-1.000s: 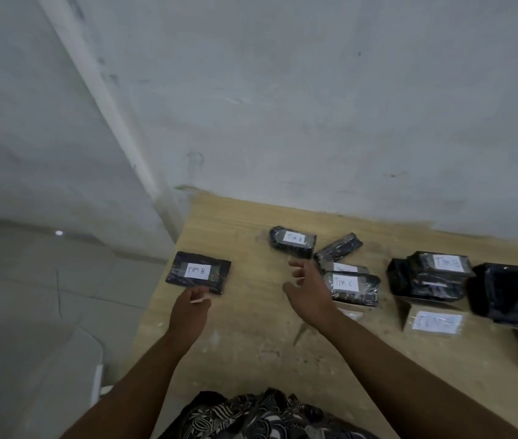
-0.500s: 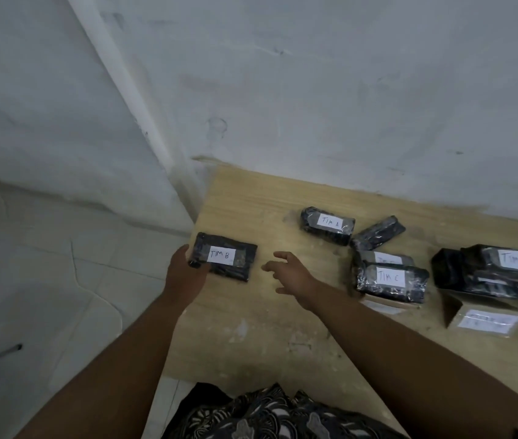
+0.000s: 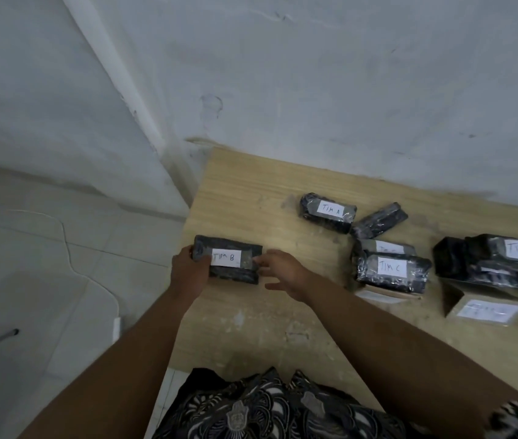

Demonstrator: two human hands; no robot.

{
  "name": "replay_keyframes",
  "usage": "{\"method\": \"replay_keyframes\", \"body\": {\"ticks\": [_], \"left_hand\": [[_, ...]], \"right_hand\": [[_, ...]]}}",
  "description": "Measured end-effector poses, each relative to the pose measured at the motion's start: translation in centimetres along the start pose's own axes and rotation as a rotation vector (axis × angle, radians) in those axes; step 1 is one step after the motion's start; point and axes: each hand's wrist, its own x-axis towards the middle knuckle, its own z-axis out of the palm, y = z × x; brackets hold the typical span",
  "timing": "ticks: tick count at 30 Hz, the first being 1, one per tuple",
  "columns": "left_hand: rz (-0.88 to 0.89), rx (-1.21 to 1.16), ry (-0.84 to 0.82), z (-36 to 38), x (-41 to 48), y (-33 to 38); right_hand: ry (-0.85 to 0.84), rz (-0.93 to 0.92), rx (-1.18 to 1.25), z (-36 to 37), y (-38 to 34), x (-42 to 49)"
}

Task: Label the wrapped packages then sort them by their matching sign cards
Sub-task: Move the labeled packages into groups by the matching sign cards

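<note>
I'm looking down at a pale wood-grain tabletop [image 3: 251, 198] pushed into the corner of a white plastered wall [image 3: 346, 74]. My left hand [image 3: 188, 270] is wrapped around the near-left end of a flat black plastic-wrapped package with a white paper label reading "TIM B" [image 3: 245, 264], thumb on top beside the label, gripping it at the table's left edge. My right hand [image 3: 283, 274] is at the package's right end, fingers spread and loose, fingertips touching its right edge by the label; it is not clamped on anything.

Further back sits a black wrapped package labelled "TIM A" [image 3: 327, 212], and just right of it a smaller unlabelled black wrapped bundle [image 3: 379, 220] lying at an angle. Nearer me, a black wrapped package labelled "TIM C" [image 3: 392, 272] rests on a second labelled one [image 3: 384, 247] whose writing I can't read. At far right is a pile of black wrapped packages [image 3: 488, 261], its top label partly legible, and below it a brown cardboard sign card with a white paper [image 3: 488, 312], its writing blurred.
</note>
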Motion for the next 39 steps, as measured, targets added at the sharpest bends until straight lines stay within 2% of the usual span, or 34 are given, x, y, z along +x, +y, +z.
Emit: {"method": "replay_keyframes", "body": {"ticks": [4, 8, 14, 19, 24, 30, 35, 39], "left_hand": [[0.020, -0.180, 0.011, 1.9, -3.2, 1.7], [0.058, -0.308, 0.096, 3.0, -6.6, 6.3], [0.156, -0.376, 0.123, 5.0, -11.2, 13.5], [0.245, -0.415, 0.048, 9.3, -16.1, 19.0], [0.354, -0.341, -0.091, 14.7, -21.5, 22.2], [0.422, -0.096, -0.376, 21.2, -25.4, 24.0], [0.436, 0.025, -0.512, 25.0, -28.4, 27.0], [0.485, 0.084, -0.534, 28.3, -29.0, 30.3]], "right_hand": [[0.100, -0.056, 0.066, -2.3, 1.3, -1.3], [0.190, -0.149, 0.108, -4.9, 0.8, -4.0], [0.300, -0.352, 0.110, -9.8, 0.0, -10.2], [0.478, -0.504, 0.092, -16.3, 1.0, -14.3], [0.611, -0.543, 0.074, -24.3, 3.8, -17.2], [0.860, -0.553, 0.029, -33.0, 7.3, -20.1], [0.934, -0.529, -0.041, -39.2, 8.5, -21.3], [0.958, -0.488, -0.090, -43.4, 8.5, -21.3]]}}
